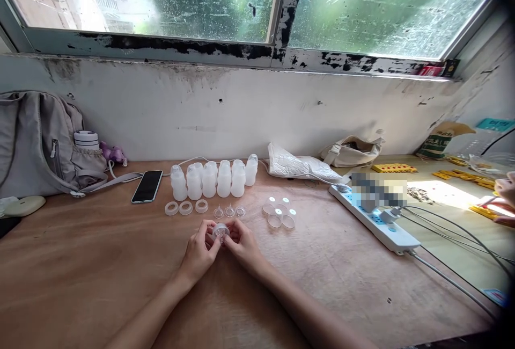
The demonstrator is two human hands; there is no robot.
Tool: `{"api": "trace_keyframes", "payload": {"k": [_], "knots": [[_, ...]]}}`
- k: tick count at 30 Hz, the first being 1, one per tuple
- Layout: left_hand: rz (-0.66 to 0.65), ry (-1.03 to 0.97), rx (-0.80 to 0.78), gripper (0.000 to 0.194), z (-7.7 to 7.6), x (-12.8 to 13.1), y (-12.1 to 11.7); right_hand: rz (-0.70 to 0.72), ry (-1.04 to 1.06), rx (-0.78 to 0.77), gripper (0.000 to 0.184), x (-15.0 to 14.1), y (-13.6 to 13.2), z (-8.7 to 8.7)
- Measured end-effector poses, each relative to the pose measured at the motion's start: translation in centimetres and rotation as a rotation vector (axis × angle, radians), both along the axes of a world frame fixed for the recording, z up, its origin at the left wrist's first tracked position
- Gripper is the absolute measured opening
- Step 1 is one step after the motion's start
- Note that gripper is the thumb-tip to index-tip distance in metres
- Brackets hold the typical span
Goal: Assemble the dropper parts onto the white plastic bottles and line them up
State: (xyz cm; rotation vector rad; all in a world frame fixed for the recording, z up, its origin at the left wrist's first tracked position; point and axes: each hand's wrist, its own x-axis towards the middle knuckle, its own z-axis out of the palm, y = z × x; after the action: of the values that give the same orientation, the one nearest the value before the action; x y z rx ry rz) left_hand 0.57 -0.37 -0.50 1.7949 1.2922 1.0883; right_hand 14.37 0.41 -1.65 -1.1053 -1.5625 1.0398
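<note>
Both my hands are closed on one small whitish ring (220,230), which seems to have a clear nipple in it. My left hand (200,247) pinches its left side, and my right hand (242,244) grips the right side; the fingers partly hide it. Just beyond lie clear silicone nipples (229,210) in a row. Left of them are white screw rings (185,208). Small frosted bottles (209,180) stand upright behind; the rightmost bottle (251,169) seems to wear a clear cap. To the right, several clear round caps (274,221) rest on the table.
A phone (147,186) and a grey backpack (44,145) are at the left. A white padded bag (298,164) and a beige pouch (354,150) lie by the wall. At right, a power strip (374,220) trails cables; another person's hand (506,193) is beyond, near yellow parts (462,177).
</note>
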Motion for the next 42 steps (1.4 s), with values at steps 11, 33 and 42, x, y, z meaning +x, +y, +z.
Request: {"api": "trace_keyframes", "payload": {"k": [11,33,42], "knots": [[0.02,0.009,-0.012,0.015,-0.08,0.13,-0.01,-0.016,0.047,-0.019,0.008,-0.17,0.18,-0.29],[0.029,0.021,-0.027,0.014,-0.53,0.12,0.17,-0.017,-0.022,0.009,0.009,-0.38,-0.07,-0.34],[0.041,0.142,0.046,0.005,-0.65,0.26,-0.12,-0.072,-0.174,0.111,0.006,-0.46,-0.46,0.29]]}}
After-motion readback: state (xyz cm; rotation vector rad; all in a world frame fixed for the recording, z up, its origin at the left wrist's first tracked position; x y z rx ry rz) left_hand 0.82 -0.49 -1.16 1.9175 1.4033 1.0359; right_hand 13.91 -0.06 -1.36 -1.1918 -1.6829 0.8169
